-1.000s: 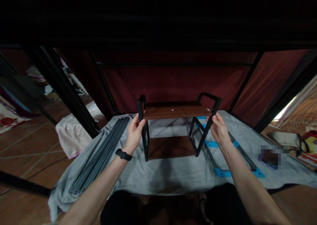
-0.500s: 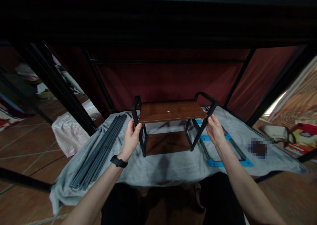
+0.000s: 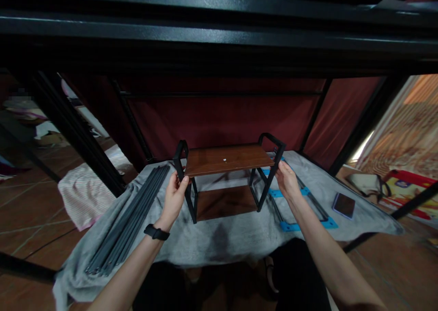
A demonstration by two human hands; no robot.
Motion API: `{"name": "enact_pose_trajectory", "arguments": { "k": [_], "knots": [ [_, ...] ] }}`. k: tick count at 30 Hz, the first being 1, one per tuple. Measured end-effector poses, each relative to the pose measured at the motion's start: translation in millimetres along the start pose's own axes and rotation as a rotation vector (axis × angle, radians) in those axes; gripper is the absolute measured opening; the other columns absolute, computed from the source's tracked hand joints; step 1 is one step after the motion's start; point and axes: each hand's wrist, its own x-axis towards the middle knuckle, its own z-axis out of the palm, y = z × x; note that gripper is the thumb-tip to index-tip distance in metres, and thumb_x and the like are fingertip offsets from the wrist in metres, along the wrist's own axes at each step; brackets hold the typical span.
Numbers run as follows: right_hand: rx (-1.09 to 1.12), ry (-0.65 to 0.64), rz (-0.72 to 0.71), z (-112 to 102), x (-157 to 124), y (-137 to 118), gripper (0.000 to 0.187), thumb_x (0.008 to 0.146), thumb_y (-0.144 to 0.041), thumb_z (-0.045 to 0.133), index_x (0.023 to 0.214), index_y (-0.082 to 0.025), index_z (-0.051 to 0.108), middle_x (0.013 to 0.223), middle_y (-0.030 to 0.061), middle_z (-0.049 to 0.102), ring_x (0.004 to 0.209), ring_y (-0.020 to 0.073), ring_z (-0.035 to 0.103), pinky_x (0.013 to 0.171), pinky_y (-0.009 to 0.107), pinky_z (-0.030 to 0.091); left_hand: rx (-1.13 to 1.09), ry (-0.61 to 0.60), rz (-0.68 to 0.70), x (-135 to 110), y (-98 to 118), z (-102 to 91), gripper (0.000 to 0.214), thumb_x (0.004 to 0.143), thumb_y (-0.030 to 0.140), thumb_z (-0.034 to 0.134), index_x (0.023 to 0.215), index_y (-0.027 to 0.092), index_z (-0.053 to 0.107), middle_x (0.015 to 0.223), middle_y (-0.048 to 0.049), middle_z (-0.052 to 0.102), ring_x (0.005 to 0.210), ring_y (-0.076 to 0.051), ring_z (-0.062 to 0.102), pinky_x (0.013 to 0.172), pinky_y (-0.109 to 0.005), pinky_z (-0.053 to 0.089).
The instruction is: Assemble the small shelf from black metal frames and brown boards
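A small two-tier shelf (image 3: 224, 159) with brown wooden boards and black metal side frames stands on a grey cloth (image 3: 219, 238). My left hand (image 3: 175, 197), a black watch on its wrist, grips the shelf's left front post. On the other side my right hand (image 3: 286, 181) is closed around the right front post. The lower board (image 3: 226, 201) shows between the two hands.
A bundle of dark metal rods (image 3: 130, 219) lies on the cloth at left. Black bars with blue end caps (image 3: 301, 210) and a phone (image 3: 343, 204) lie at right. A black metal frame (image 3: 219, 28) hangs overhead; its leg (image 3: 75, 133) slants at left. Pink cloth (image 3: 85, 194) lies on the tile floor.
The view has tilted up and shifted, so the shelf and both hands sit a little further left in frame. Both hands keep their grip on the side posts.
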Motion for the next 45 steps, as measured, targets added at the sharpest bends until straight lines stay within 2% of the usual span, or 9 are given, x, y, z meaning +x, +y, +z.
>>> {"name": "enact_pose_trajectory", "arguments": {
  "k": [8,12,21,26,31,36,41,45],
  "knots": [
    [-0.033,0.045,-0.015,-9.3,1.0,-3.5,0.034,0.071,-0.045,0.079,0.098,-0.027,0.071,0.098,0.0002,0.075,0.089,0.0173,0.068,0.085,0.034,0.052,-0.010,0.021,-0.033,2.4,6.6,-1.2,0.047,0.080,0.046,0.068,0.120,0.022,0.059,0.113,-0.0054,0.063,0.102,-0.019,0.061,0.092,-0.032,0.049],
    [-0.056,0.023,0.026,-5.7,-0.9,-6.6,0.036,0.066,-0.044,0.081,0.096,-0.025,0.073,0.097,0.0010,0.075,0.089,0.0180,0.067,0.087,0.035,0.052,0.035,0.036,-0.011,4.1,9.1,-4.7,0.045,0.082,0.047,0.067,0.118,0.021,0.062,0.114,-0.0058,0.065,0.104,-0.020,0.061,0.095,-0.034,0.048],
    [-0.042,-0.008,0.053,1.0,-6.6,-5.4,0.030,0.069,-0.044,0.080,0.091,-0.026,0.073,0.094,0.0004,0.074,0.086,0.0172,0.067,0.085,0.034,0.053,0.031,0.023,-0.034,5.7,8.5,-13.8,0.051,0.082,0.047,0.067,0.126,0.023,0.058,0.126,-0.0076,0.062,0.113,-0.023,0.060,0.099,-0.037,0.047],
    [-0.087,-0.013,0.034,0.5,-4.2,-6.2,0.030,0.068,-0.047,0.080,0.087,-0.025,0.072,0.089,-0.0003,0.072,0.084,0.0165,0.065,0.080,0.031,0.052,0.063,0.037,-0.037,6.2,8.1,-14.3,0.053,0.082,0.049,0.066,0.127,0.022,0.057,0.126,-0.0085,0.062,0.116,-0.023,0.058,0.103,-0.038,0.045],
    [-0.183,-0.034,-0.047,0.7,-1.1,-7.0,0.032,0.068,-0.051,0.077,0.083,-0.024,0.070,0.085,-0.0004,0.070,0.079,0.0158,0.062,0.075,0.029,0.050,0.072,0.045,-0.041,6.4,6.1,-16.5,0.054,0.080,0.050,0.067,0.126,0.022,0.057,0.124,-0.0080,0.062,0.115,-0.023,0.059,0.100,-0.037,0.047],
    [-0.216,-0.066,-0.069,3.7,-3.5,-8.3,0.031,0.071,-0.052,0.075,0.083,-0.024,0.068,0.078,-0.0016,0.064,0.071,0.0134,0.057,0.061,0.025,0.049,0.075,0.057,-0.049,6.5,4.2,-20.5,0.054,0.079,0.051,0.068,0.124,0.022,0.058,0.120,-0.0079,0.063,0.111,-0.023,0.061,0.095,-0.038,0.050],
    [-0.236,-0.084,-0.100,6.9,-7.1,-12.9,0.029,0.074,-0.052,0.072,0.083,-0.025,0.066,0.080,-0.0016,0.062,0.074,0.0144,0.057,0.061,0.025,0.052,0.115,0.041,-0.045,6.5,4.2,-20.5,0.052,0.082,0.050,0.065,0.126,0.023,0.057,0.123,-0.0077,0.061,0.113,-0.022,0.058,0.098,-0.038,0.047],
    [-0.308,-0.067,-0.115,9.3,-3.0,-17.0,0.028,0.078,-0.053,0.066,0.088,-0.027,0.066,0.082,-0.0018,0.063,0.074,0.0155,0.058,0.061,0.026,0.051,0.058,0.070,-0.058,6.8,6.0,-15.7,0.051,0.080,0.049,0.069,0.123,0.023,0.060,0.120,-0.0069,0.063,0.109,-0.022,0.060,0.096,-0.037,0.048]
  ]
}}
